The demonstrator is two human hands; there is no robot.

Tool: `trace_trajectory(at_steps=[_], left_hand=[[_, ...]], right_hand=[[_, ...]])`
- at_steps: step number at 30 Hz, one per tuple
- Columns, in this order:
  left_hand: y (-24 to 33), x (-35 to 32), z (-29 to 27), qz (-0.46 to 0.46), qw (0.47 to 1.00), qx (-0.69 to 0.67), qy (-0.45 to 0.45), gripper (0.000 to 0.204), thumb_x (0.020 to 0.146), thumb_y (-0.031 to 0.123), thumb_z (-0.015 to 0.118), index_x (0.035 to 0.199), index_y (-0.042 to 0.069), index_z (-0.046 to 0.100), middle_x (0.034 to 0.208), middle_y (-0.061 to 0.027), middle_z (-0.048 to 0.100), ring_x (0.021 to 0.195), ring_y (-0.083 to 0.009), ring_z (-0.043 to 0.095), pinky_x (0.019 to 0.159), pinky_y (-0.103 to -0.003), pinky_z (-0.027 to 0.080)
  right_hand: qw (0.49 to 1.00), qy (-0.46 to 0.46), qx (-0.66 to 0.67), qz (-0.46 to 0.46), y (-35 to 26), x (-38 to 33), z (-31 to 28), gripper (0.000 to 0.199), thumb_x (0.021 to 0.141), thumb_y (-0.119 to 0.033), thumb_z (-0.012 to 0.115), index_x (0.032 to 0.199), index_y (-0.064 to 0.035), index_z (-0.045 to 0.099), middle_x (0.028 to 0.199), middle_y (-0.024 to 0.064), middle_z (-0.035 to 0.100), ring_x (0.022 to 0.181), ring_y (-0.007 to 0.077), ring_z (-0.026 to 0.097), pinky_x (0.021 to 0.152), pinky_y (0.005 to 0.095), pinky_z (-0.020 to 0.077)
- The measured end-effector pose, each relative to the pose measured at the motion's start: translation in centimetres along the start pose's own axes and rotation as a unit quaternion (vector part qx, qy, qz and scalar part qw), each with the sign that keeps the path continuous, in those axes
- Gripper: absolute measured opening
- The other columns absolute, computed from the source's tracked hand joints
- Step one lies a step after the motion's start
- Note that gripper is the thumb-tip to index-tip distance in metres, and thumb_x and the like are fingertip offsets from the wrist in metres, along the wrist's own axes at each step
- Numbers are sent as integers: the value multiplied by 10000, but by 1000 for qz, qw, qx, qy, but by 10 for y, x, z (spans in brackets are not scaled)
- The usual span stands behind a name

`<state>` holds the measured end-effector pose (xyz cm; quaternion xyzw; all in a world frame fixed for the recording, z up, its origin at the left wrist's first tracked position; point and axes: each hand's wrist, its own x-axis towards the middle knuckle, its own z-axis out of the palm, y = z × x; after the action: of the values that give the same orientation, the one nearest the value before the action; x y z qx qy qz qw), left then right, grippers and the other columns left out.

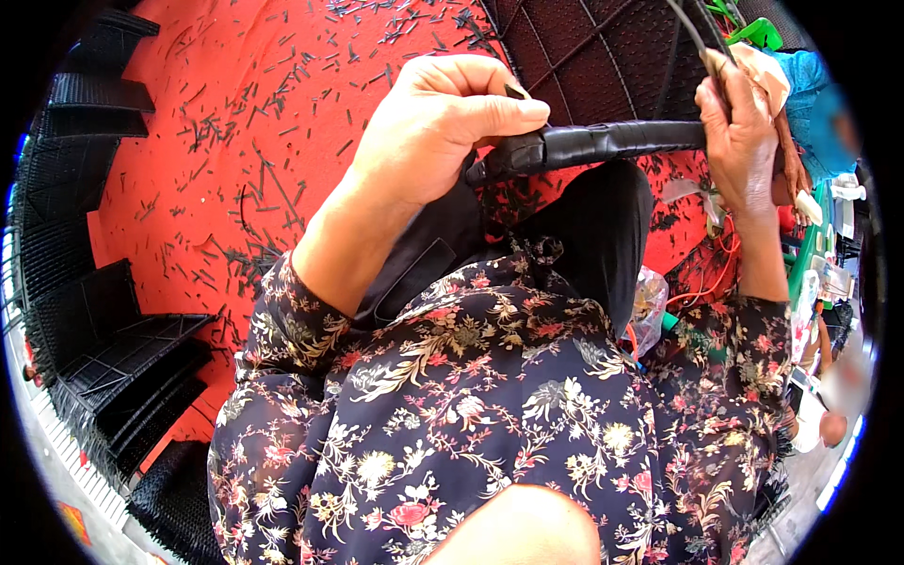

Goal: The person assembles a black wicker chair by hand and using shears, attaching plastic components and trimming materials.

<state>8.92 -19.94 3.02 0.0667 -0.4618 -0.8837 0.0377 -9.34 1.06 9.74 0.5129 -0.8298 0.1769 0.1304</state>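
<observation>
A bar wrapped in flat black strip [617, 141] runs level across the upper middle, above my knees. At its left end my left hand [438, 118] is closed, thumb against the fingers, with a short dark strip end [516, 91] poking out of the pinch. At the bar's right end my right hand [739, 137] is closed round a long black strip [699, 28], which rises from the fingers toward the top edge. Behind the bar leans a black woven panel [603, 56] with crossing ribs. My palms hide part of what they grip.
Red floor covering [160, 226] is littered with black strip offcuts [268, 188]. Black woven pieces [104, 330] are stacked along the left. A clear plastic bag [650, 306] and an orange cord [697, 294] lie right of my knee. Another person in blue [800, 104] is at upper right.
</observation>
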Motion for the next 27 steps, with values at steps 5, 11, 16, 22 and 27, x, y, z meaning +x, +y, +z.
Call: trace_trajectory(at_steps=[5,11,16,22,27], left_hand=[[4,0,18,29,998,-58,18,31,782,19,618,772,-3,599,706,-23,578,614,-87,541,572,-208,433],[8,3,43,34,996,-82,12,58,782,44,635,752,11,597,684,-10,579,595,-62,526,545,-185,407],[-12,21,42,3,999,-41,0,82,812,80,607,793,1,610,707,-25,606,604,-68,545,547,-192,428],[-21,28,61,-2,996,-87,-27,117,844,81,558,833,-25,606,765,-46,607,673,-89,560,612,-208,439],[-29,38,71,33,988,-138,-53,114,844,65,549,823,-34,602,772,-43,593,683,-93,547,639,-218,432]], right_hand=[[993,110,15,52,18,-11,3,230,833,-92,574,1048,-16,545,811,120,593,695,187,584,671,274,461],[985,126,96,64,50,-12,-4,194,824,-83,579,1008,-23,577,692,41,536,595,118,500,613,250,442],[986,109,107,65,61,-10,8,225,856,-97,533,1071,-32,558,668,-16,495,583,41,458,554,183,391],[983,109,137,57,81,-19,-3,237,866,-62,492,1095,-7,522,705,17,535,647,75,521,635,194,431],[969,140,168,115,72,-17,-5,210,855,-113,464,1030,-1,495,629,3,450,558,81,461,524,230,395]])
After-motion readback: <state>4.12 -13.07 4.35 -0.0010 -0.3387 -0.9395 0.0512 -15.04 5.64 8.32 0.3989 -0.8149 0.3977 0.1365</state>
